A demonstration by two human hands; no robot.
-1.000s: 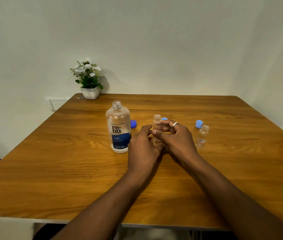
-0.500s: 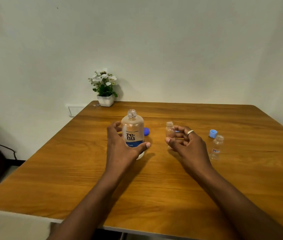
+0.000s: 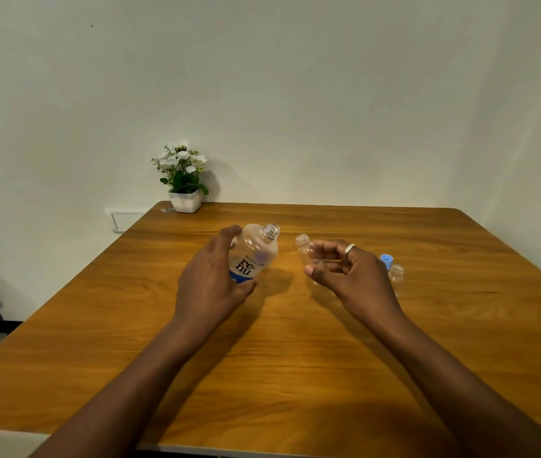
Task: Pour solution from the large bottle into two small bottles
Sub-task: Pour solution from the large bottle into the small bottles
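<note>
My left hand (image 3: 211, 285) grips the large clear bottle (image 3: 256, 252) with the "renu" label. The bottle is uncapped and tilted to the right, its open neck pointing toward a small bottle. My right hand (image 3: 348, 276), with a ring on one finger, holds that small clear bottle (image 3: 305, 249), which leans slightly left with its mouth open. A gap remains between the two mouths. A second small clear bottle (image 3: 395, 276) stands uncapped on the wooden table (image 3: 295, 358), partly hidden behind my right hand.
A light blue cap (image 3: 387, 259) lies next to the second small bottle. A white pot with white flowers (image 3: 184, 180) sits at the table's far left corner against the wall. A wall socket (image 3: 125, 219) is left of the table.
My left hand has closed around the large bottle, lifted it and tipped it to the right. My right hand has raised the small bottle and leaned it toward the large one.
</note>
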